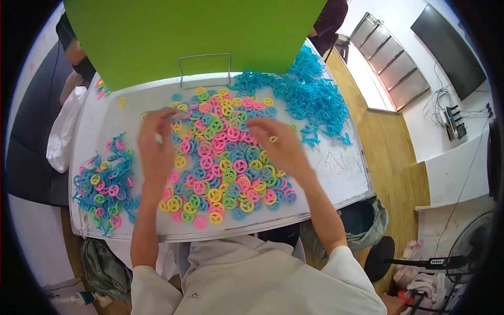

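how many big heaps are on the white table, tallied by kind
Loose coloured wheels: 1 heap
Blue stick-like pieces: 1 heap
Wheels mixed with blue pieces: 1 heap
Total: 3 big heaps; exact piece counts cannot be told

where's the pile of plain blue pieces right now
In the head view, the blue pile lies at the far right of the white table, by the lower right corner of the green panel and beyond the right hand.
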The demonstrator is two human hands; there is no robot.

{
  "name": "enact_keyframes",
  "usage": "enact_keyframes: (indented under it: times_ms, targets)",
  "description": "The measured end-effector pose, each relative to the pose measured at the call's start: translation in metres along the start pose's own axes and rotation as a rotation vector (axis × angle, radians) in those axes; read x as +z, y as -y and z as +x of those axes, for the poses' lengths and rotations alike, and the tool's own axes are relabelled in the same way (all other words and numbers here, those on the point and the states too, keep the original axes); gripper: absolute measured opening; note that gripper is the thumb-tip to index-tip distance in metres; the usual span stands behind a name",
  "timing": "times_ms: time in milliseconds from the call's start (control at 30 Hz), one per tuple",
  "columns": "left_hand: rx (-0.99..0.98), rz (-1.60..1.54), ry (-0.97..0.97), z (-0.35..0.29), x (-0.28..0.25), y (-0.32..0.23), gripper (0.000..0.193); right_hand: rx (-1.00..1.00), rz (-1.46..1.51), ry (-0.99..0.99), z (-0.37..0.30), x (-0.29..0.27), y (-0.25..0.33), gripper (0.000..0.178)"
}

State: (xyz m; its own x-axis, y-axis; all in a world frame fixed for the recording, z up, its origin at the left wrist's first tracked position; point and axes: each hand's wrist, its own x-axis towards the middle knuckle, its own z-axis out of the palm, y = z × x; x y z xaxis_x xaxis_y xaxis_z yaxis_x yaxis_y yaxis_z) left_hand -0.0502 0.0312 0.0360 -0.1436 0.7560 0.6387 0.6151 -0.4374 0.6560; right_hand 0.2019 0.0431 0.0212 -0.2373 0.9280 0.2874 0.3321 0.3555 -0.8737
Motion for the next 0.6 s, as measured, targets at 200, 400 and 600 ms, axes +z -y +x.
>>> enact_keyframes:
  times_ms: [200,400,600]
  targets:
    - [-0.127,0.895,0.116,0.015,-0.042,0.067,0.013,0.176,-0.889,-0.232,-0.034,-0.104,-0.077,0.034]
    - [-0.08,0.882,0.243,-0.003,-0.053,0.094,0.01,0.347,-0.646,-0.139,-0.048,-0.119,-0.092,0.028]
    - [-0.151,0.394,0.669,-0.012,-0.036,0.051,0.011,0.226,-0.758,-0.243,-0.048,-0.129,-0.094,0.025]
